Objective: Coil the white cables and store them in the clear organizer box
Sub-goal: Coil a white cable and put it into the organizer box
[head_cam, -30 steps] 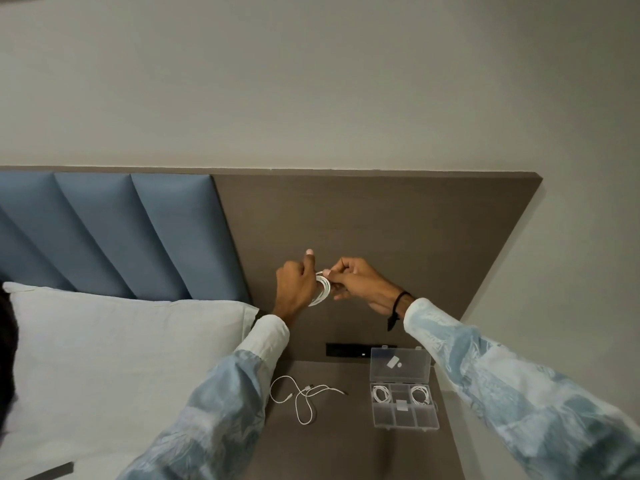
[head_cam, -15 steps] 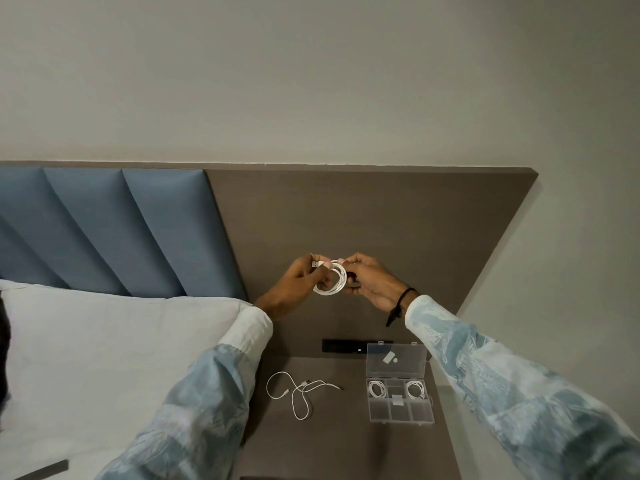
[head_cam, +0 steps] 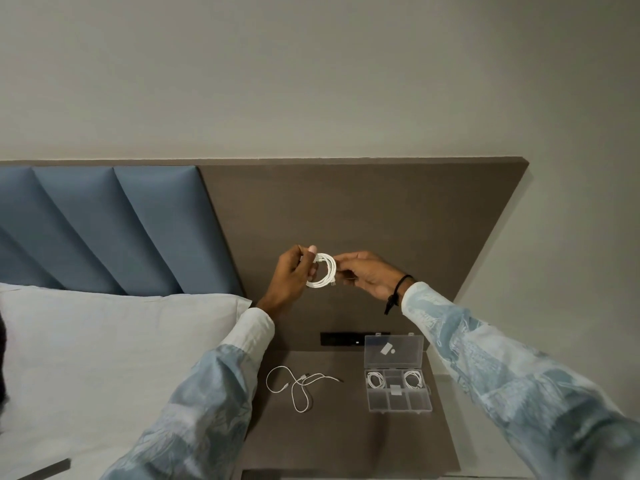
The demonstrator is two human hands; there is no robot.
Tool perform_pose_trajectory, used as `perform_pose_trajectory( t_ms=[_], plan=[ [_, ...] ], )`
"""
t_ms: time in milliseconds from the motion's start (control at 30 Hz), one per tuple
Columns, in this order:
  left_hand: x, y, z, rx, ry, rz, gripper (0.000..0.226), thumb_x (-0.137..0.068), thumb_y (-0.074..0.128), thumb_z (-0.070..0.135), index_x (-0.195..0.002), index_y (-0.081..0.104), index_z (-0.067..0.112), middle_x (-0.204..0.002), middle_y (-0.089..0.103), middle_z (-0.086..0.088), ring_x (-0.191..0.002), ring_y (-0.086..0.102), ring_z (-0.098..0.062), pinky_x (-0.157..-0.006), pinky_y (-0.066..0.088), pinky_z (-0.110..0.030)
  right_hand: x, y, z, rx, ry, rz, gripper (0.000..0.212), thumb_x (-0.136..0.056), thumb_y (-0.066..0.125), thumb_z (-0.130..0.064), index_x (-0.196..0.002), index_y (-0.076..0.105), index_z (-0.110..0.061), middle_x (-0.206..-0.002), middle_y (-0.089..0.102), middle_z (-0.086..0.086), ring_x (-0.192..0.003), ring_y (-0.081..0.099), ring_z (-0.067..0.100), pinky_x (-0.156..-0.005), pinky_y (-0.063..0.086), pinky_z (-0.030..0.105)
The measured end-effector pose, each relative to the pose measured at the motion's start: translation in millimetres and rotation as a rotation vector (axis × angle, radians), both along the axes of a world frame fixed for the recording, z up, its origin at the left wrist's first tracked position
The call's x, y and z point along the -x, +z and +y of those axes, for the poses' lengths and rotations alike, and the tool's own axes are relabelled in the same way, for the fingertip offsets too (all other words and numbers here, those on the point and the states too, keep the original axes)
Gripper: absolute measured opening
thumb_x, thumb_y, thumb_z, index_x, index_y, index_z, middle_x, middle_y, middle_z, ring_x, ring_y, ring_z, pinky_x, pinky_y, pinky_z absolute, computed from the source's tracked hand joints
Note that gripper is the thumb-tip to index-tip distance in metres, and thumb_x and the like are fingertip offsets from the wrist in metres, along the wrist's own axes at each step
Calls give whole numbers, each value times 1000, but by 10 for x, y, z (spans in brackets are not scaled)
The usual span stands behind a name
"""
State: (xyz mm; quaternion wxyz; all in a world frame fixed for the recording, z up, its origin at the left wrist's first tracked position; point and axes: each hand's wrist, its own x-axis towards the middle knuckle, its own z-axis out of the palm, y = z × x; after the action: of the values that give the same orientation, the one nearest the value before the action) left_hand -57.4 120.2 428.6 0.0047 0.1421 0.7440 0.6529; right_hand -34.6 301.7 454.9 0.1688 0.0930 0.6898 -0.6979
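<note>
Above the nightstand (head_cam: 346,441), both hands' fingers (head_cam: 341,263) pinch the coiled cable (head_cam: 323,271), well clear of organizer box (head_cam: 398,393).

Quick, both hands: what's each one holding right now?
Left hand: closed on the coiled white cable.
Right hand: pinching the same coil's right side.

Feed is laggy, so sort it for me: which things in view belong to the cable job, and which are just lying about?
Job:
coiled cable held in left hand and right hand
loose cable
organizer box, two coils inside

Lying about:
pillow
black wall panel
</note>
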Motion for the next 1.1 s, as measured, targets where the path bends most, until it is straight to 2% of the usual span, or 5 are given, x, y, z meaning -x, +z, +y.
perform_pose_trajectory(
  t_ms=[267, 533, 733, 967, 1100],
  plan=[
    [0, -61, 11, 316, 145, 171, 27, -103, 48, 38, -91, 51, 15, -80, 66, 6, -66, 62, -2, -58, 46, -9, -61, 28, -114, 213, 15, -168, 25, -99, 49, -22, -117, 63, -11, -111, 64, 10, -97, 58, 21, -83, 49, 36],
    [-11, -178, 9, 286, 178, 181, 26, -103, 51, 35, -92, 52, 12, -80, 67, 3, -66, 61, -2, -58, 45, -13, -73, 20, -93, 116, 143, -140, 7, -86, 63, -17, -90, 68, -19, -90, 70, -3, -98, 60, 14, -93, 48, 41],
    [37, -194, -3, 237, 212, 124, 30, -102, 54, 32, -94, 56, 3, -81, 67, 0, -63, 63, 2, -54, 46, -9, -82, -25, -217, -114, 77, 101, 58, -71, 88, -8, -122, 63, -19, -114, 76, 12, -104, 70, 21, -85, 55, 38],
    [80, -267, -49, 230, 270, 45, 34, -101, 53, 38, -96, 57, 5, -86, 70, -15, -79, 67, -33, -72, 55, -45, -56, -125, -326, -366, -226, 463, 21, -71, 91, -17, -90, 82, -13, -92, 81, 4, -87, 76, 15, -87, 62, 34],
    [92, -354, -121, 143, 326, -25, 33, -101, 54, 39, -90, 58, 8, -77, 68, -7, -67, 63, -20, -68, 52, -39, -44, -109, -293, -294, -284, 416, 16, -76, 87, -17, -89, 81, -10, -91, 81, 4, -88, 76, 17, -76, 61, 25]
  ],
)
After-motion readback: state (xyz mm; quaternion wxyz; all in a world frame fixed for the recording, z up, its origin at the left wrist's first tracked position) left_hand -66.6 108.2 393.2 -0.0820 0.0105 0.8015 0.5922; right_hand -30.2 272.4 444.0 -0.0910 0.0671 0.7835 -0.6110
